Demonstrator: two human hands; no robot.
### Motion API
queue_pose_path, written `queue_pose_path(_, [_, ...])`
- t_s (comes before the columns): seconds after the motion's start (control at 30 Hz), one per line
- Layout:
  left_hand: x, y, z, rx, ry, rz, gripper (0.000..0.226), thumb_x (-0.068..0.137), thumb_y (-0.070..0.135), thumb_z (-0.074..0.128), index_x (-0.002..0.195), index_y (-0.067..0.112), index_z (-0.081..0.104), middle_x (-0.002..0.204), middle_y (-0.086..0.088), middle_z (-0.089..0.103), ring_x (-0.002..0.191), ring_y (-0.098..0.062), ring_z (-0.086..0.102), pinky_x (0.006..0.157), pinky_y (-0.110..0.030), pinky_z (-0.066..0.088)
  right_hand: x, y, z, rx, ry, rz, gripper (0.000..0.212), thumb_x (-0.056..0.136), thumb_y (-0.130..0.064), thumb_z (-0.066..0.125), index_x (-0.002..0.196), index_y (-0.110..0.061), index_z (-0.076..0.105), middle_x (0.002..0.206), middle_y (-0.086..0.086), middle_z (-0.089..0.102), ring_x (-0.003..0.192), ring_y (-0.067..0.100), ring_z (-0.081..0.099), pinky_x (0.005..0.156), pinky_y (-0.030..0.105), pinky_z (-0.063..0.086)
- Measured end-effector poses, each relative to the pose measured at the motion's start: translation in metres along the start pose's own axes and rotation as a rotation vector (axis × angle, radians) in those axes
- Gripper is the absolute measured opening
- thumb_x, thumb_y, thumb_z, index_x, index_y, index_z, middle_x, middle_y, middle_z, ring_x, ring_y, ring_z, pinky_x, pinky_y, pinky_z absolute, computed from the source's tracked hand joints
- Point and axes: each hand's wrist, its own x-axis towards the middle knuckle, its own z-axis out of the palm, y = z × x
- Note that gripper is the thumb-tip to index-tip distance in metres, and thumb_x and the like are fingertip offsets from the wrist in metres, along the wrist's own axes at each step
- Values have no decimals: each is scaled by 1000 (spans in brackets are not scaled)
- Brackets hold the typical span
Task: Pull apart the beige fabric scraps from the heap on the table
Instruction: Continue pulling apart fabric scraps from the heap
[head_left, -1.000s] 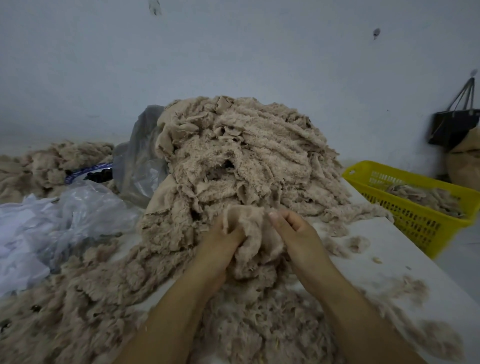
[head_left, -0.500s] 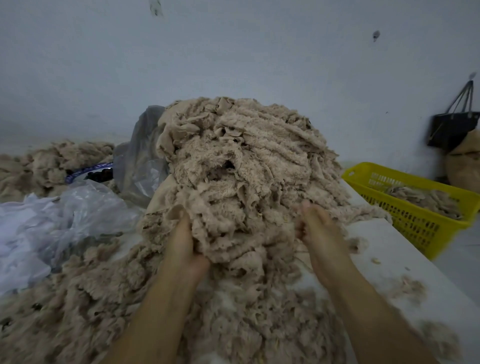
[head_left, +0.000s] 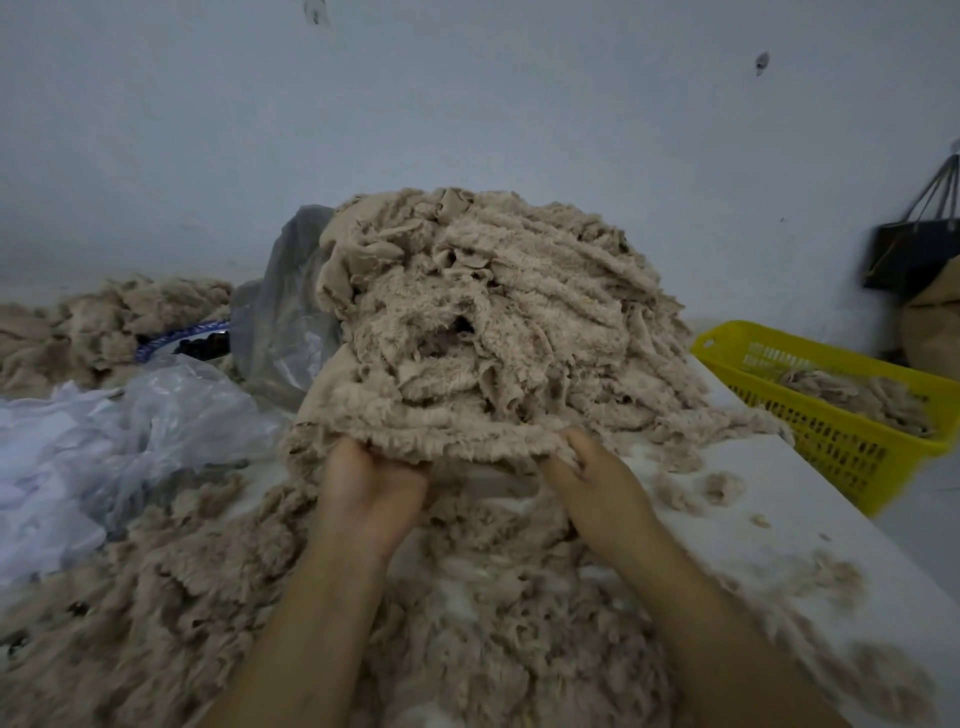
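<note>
textile workshop: scrap heap, yellow basket, table

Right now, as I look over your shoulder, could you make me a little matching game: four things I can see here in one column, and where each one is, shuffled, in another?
Things:
1. yellow basket
2. black bag
3. pale plastic sheeting
4. beige scrap heap

Places:
A. gripped at its near edge by the left hand and the right hand
B. hanging against the wall, far right
C. crumpled, left of the heap
D. low on the right, some scraps inside

Pairs: 1-D, 2-B, 3-C, 4-A.
</note>
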Motion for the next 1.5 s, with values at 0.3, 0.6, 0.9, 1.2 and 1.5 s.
queue_pose_path(0.3, [-15, -19, 8, 724, 67, 46, 20, 95, 30, 62, 87, 13, 67, 65, -1, 68, 53, -12, 64, 44, -22, 50, -6, -9, -6, 150, 266, -37, 39, 94, -1, 50, 99, -39, 57, 64, -14, 58, 45, -5, 48, 41, 8, 31])
queue_pose_path(0.6, [-16, -32, 3, 1117, 2, 95, 14, 93, 32, 65, 90, 23, 75, 62, 6, 71, 50, -5, 63, 46, -21, 46, -1, 0, -8, 17, 285, -51, 29, 99, -9, 53, 120, -26, 61, 99, -16, 59, 86, 4, 55, 60, 3, 38])
queue_pose_path(0.9, [-16, -27, 5, 665, 190, 8, 82, 55, 62, 87, 124, 21, 69, 117, -5, 73, 105, -28, 70, 92, -49, 57, -7, -3, -11, 240, 109, -69, 54, 86, -81, 29, 83, -49, 72, 74, -18, 64, 67, -5, 59, 68, 17, 43])
queue_pose_path(1.2, [-23, -50, 10, 709, -98, -191, 67, 49, 65, 87, 101, 24, 80, 109, -1, 76, 106, -17, 70, 89, -33, 53, -10, -10, 25, 7, -150, -171, 34, 90, -35, 62, 119, -42, 47, 111, -24, 56, 97, -6, 57, 71, 6, 42])
queue_pose_path(1.5, [-25, -41, 8, 1197, -247, 39, 24, 87, 59, 57, 110, 56, 62, 120, 33, 61, 109, 11, 58, 78, -9, 46, 7, 2, -49, 852, 607, -60, 19, 98, -33, 61, 103, -16, 64, 91, -2, 69, 77, 13, 67, 69, 29, 55])
